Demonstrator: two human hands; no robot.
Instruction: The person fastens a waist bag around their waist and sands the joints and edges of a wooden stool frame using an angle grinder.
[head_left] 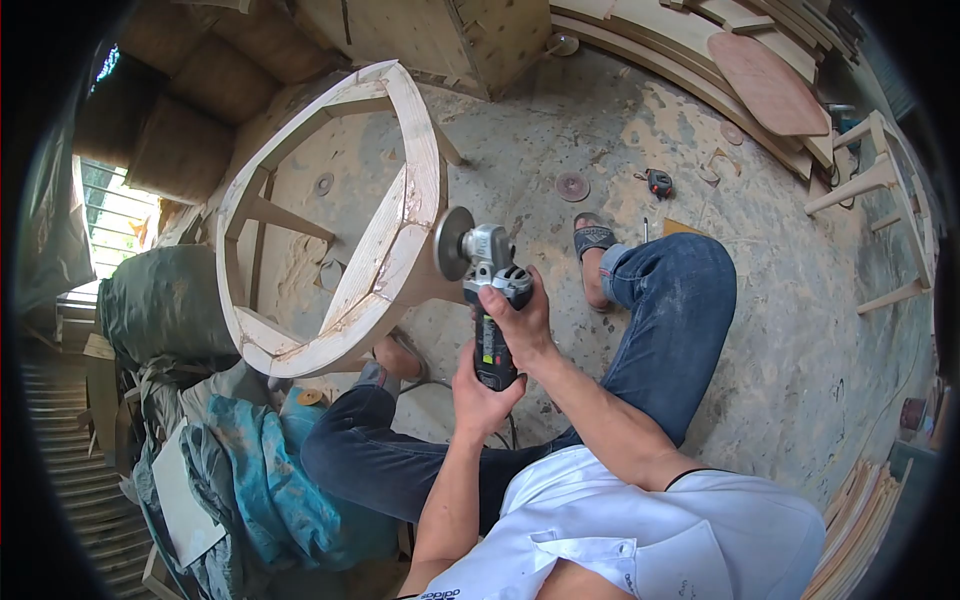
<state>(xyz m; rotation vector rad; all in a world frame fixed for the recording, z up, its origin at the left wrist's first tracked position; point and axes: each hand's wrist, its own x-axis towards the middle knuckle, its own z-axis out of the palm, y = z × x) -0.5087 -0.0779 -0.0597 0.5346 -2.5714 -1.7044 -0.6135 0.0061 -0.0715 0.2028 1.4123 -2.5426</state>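
Observation:
An angle grinder (490, 335) with a black body and silver head is held in both hands. My left hand (482, 397) wraps round its rear end, fingers closed. Farther forward, my right hand (522, 315) grips the body just behind the head. The round sanding disc (454, 243) stands on edge beside the outer side of a pale wooden frame (427, 190); whether it touches the wood I cannot tell. This frame is an angular ring with legs, tilted up in front of me, and brown patches mark its joints.
Loose discs (572, 186) and a tape measure (659, 183) lie on the dusty concrete floor (760, 330). Wooden boards (770, 85) are stacked at the upper right, near another legged frame (880, 175). A teal cloth (270, 480) is heaped at left. A cord hangs below the grinder.

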